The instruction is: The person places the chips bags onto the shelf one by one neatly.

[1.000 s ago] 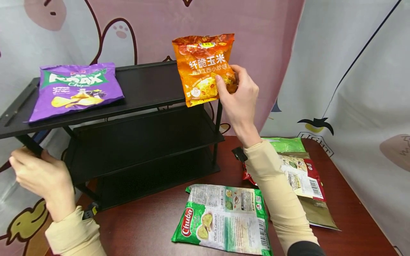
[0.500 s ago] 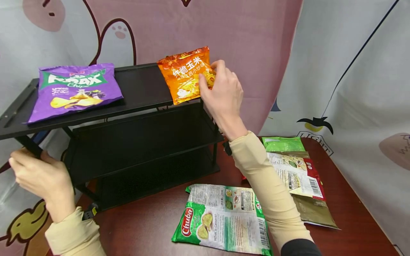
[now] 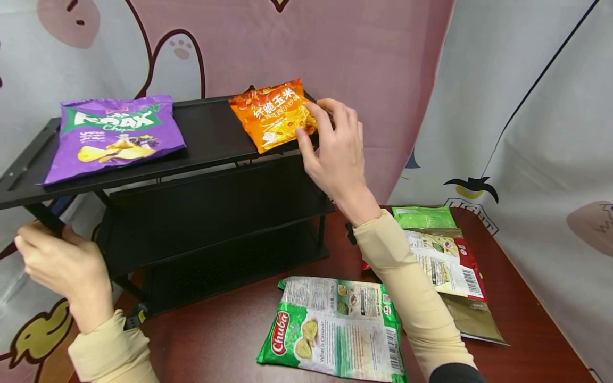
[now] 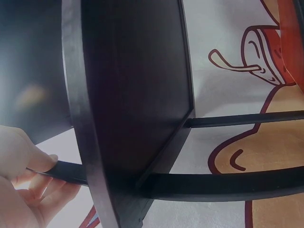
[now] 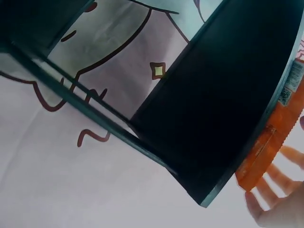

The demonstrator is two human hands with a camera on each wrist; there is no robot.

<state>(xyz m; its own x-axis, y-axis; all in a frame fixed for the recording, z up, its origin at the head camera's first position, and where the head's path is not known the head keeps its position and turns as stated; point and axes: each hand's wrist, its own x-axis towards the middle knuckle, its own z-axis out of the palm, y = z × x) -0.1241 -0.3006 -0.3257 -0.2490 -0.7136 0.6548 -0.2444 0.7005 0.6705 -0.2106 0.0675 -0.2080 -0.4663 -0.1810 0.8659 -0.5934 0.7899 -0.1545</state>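
My left hand [image 3: 64, 266] grips a corner post [image 3: 45, 217] of the black shelf rack, just below the top tier. In the left wrist view, thumb and fingers [image 4: 45, 202] wrap the post. An orange snack bag [image 3: 273, 114] lies face up, a little askew, at the right end of the top tier [image 3: 210, 125]. Beside its right edge is my right hand [image 3: 337, 151], thumb and fingers spread apart. In the right wrist view, the bag [image 5: 266, 152] overhangs the shelf edge and the fingers [image 5: 280, 178] are extended near it. A purple chips bag [image 3: 117, 135] lies on the left end.
Two lower tiers [image 3: 215, 213] sit beneath. On the brown table [image 3: 206, 346] lies a green-and-white Chuba bag [image 3: 335, 324]. Several more snack packets [image 3: 445, 266] overlap at the right, partly hidden by my right forearm. A printed cloth [image 3: 364, 64] hangs behind.
My right hand has brought the orange bag left and down onto the top tier, and its fingers have now spread off the bag. The left hand stays on the post.
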